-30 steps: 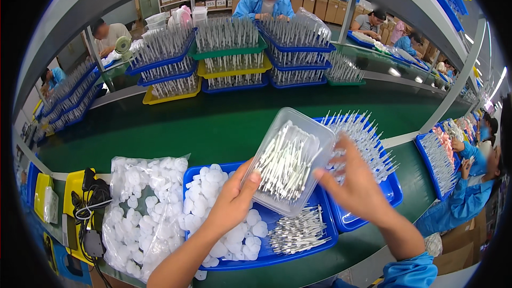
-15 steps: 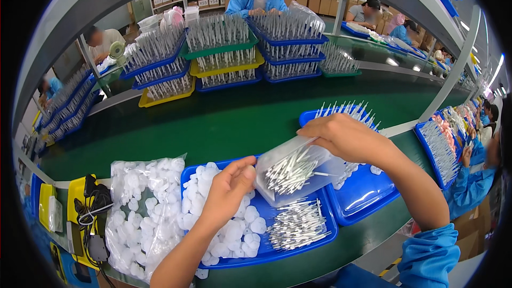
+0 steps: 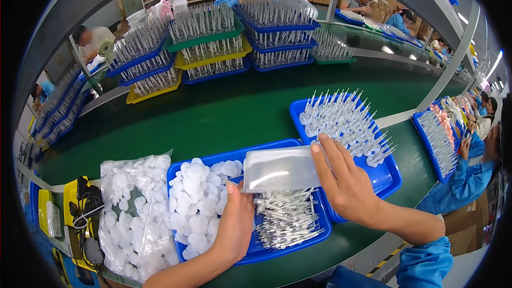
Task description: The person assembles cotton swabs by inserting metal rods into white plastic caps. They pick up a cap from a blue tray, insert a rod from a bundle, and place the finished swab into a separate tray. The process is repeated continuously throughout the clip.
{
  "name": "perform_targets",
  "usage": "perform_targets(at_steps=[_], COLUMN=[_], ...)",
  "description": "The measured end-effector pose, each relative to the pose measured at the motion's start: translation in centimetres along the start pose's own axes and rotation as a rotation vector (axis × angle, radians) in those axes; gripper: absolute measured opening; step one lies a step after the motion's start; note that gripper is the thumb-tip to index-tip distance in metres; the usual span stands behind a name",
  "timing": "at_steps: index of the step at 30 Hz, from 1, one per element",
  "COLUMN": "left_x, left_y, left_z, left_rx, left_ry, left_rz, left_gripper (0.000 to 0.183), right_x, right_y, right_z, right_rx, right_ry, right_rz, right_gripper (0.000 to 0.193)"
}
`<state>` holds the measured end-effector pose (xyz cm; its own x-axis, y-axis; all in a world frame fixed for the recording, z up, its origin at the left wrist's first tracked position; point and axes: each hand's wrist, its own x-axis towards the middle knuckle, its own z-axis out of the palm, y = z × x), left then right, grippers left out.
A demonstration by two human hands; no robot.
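Observation:
A translucent plastic box (image 3: 280, 166) is tipped over the front blue tray (image 3: 234, 153), its opening hidden from me. My left hand (image 3: 237, 221) holds its left end with the fingers partly behind it, and my right hand (image 3: 344, 184) grips the right end. Below it in the tray's right part lies a heap of thin white-and-silver sticks (image 3: 290, 224). White round plastic pieces (image 3: 197, 202) fill the left part. Beyond my right hand, a second blue tray (image 3: 392, 173) bears many upright sticks on white bases (image 3: 346, 122).
A clear bag of white round pieces (image 3: 136, 218) lies left of the tray, beside black cables (image 3: 88, 208) and a yellow tray (image 3: 72, 194). Stacked trays of upright sticks (image 3: 208, 29) stand across the green table (image 3: 224, 112). A grey post (image 3: 453, 58) rises at right. Other people work around.
The box has turned over, and the sticks seen inside it are now out on the heap in the tray. My right hand has come down toward me. The view has shifted slightly.

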<state>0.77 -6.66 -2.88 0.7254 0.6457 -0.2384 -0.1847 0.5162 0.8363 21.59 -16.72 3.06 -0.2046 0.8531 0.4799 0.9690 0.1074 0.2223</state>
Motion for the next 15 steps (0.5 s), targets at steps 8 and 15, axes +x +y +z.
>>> perform_targets(at_steps=[8, 15], left_x=[-0.4, -1.3], left_y=[-1.1, -1.0], left_z=[1.7, 0.7], left_rx=[0.048, 0.407], left_ry=[-0.128, -0.166], left_rz=[0.137, -0.026], left_gripper=[0.088, 0.102], right_x=[0.4, 1.6], right_y=[0.6, 2.8], right_z=[1.4, 3.0], right_rx=[-0.087, -0.095], right_ry=[0.116, 0.210], right_rz=[-0.073, -0.029], right_gripper=[0.065, 0.076])
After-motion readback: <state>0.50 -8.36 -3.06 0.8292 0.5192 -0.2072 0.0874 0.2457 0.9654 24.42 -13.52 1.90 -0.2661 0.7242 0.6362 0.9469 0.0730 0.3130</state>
